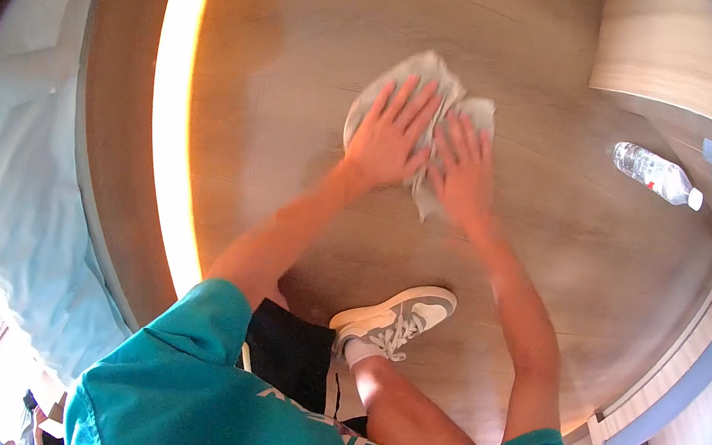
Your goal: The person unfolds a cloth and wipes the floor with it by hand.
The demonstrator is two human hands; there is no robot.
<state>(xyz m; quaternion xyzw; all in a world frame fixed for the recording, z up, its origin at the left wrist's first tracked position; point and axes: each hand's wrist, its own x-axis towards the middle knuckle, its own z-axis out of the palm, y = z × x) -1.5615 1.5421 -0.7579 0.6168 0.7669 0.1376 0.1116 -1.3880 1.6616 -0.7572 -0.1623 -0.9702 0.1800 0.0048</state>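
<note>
A crumpled pale cloth lies on the brown wood-look floor, ahead of my shoe. Flat on its left part rests my left hand, fingers spread and pointing forward. My right hand presses on the cloth's right part, also with fingers stretched out, slightly blurred. Both hands are side by side, thumbs toward each other, with a fold of cloth between them. The cloth under the palms is hidden.
A clear plastic bottle with a white cap lies on its side at the right, near a wooden cabinet. A glowing light strip runs along the bed base at left, below pale bedding. My grey-white sneaker stands behind the cloth.
</note>
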